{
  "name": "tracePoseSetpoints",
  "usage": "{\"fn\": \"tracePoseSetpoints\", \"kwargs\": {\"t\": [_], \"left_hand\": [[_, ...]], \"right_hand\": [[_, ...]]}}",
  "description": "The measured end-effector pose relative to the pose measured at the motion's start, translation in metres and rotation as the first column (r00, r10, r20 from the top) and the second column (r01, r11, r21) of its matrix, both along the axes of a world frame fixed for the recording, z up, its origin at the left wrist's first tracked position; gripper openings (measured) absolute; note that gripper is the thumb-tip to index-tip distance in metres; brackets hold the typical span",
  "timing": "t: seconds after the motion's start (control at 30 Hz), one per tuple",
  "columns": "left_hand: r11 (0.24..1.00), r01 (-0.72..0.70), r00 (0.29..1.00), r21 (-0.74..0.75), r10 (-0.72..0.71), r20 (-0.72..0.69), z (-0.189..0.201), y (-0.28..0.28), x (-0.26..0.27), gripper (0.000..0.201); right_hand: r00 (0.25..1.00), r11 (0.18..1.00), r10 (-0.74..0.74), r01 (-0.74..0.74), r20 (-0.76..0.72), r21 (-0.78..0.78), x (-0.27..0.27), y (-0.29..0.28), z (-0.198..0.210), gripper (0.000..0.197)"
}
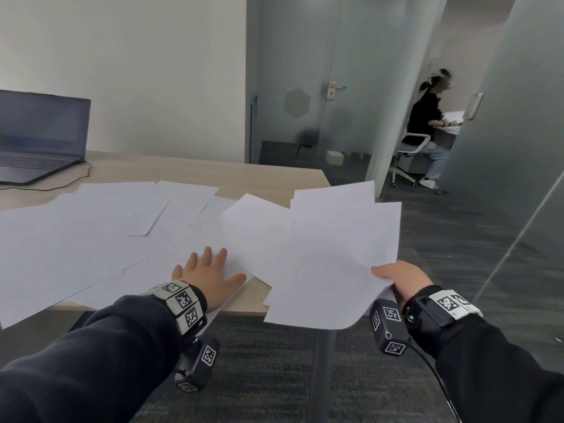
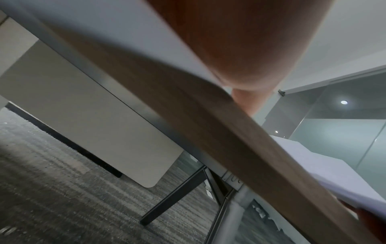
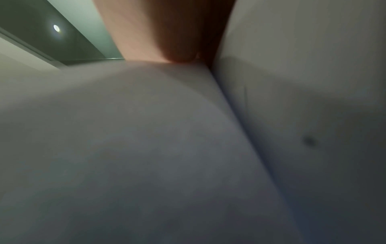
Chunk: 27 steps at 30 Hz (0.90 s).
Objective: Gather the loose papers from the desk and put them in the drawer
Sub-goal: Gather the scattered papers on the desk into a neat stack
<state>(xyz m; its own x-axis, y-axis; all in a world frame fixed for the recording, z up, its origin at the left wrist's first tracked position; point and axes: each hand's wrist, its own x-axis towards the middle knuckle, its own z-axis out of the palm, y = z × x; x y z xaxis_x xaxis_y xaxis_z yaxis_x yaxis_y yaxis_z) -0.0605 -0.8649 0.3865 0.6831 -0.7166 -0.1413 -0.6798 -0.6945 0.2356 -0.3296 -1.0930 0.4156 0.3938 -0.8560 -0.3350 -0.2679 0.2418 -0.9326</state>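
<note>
Several white loose papers (image 1: 91,227) lie spread over the wooden desk (image 1: 189,169). My left hand (image 1: 207,273) lies flat on the sheets near the desk's front edge, fingers straight and spread. My right hand (image 1: 399,279) pinches a fanned bundle of papers (image 1: 320,251), thumb on top, held off the desk's right front corner. In the left wrist view the desk edge (image 2: 240,140) crosses the picture, with my palm (image 2: 240,49) above it and the held bundle (image 2: 325,168) at right. The bundle's underside (image 3: 146,148) fills the right wrist view. No drawer shows.
An open laptop (image 1: 39,138) with its cable sits at the desk's far left. Grey carpet (image 1: 268,370) and a desk leg (image 1: 325,370) lie below. Glass partitions and a door (image 1: 305,87) stand behind. A seated person (image 1: 427,129) works in the room beyond.
</note>
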Motion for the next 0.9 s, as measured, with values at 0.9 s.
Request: {"fn": "tracePoseSetpoints", "kwargs": {"t": [0.9], "left_hand": [[0.829,0.04,0.907,-0.557,-0.264,-0.328,0.024,0.031,0.015,0.02]], "right_hand": [[0.985,0.983,0.096,-0.117,0.142,0.142,0.002,0.019,-0.003,0.028]]}}
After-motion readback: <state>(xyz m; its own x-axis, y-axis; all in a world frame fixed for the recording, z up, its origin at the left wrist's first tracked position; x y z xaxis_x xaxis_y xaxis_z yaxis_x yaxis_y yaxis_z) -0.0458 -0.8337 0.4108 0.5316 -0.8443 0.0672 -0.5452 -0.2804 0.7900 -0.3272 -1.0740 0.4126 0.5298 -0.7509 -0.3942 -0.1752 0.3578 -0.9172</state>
